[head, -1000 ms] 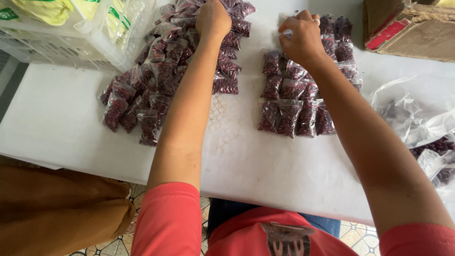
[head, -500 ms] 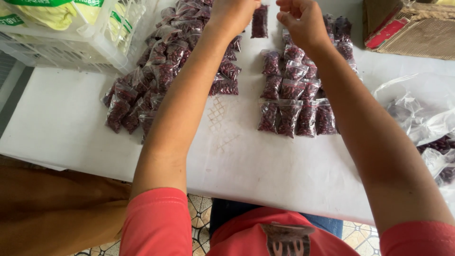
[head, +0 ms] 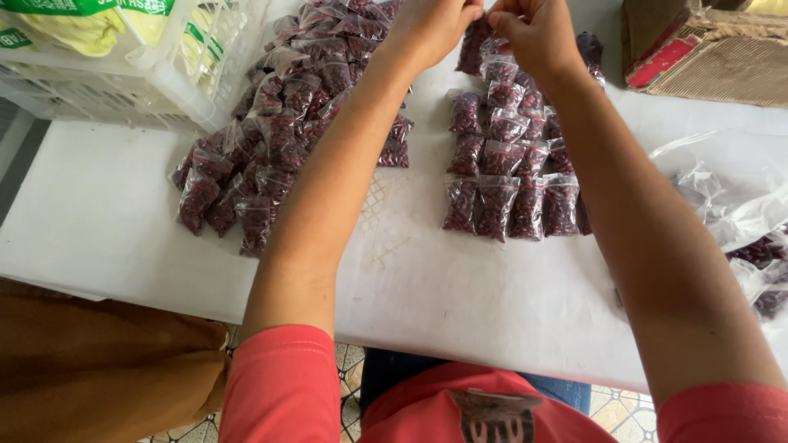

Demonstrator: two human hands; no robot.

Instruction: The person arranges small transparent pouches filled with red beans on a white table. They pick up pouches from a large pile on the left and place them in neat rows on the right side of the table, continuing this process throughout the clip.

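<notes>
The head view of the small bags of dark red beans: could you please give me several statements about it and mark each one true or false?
1. Both hands hold one small bag of dark red beans between them. True: the left hand and right hand grip it with their fingers at the far edge of the table.
2. The bags on the table form a single pile. False: a loose heap lies to the left and tidy rows to the right.
3. A white plastic crate stands at the far left. True.
4. The tabletop is black. False: it is white.
5. The person's sleeves are blue. False: they are red.
</notes>
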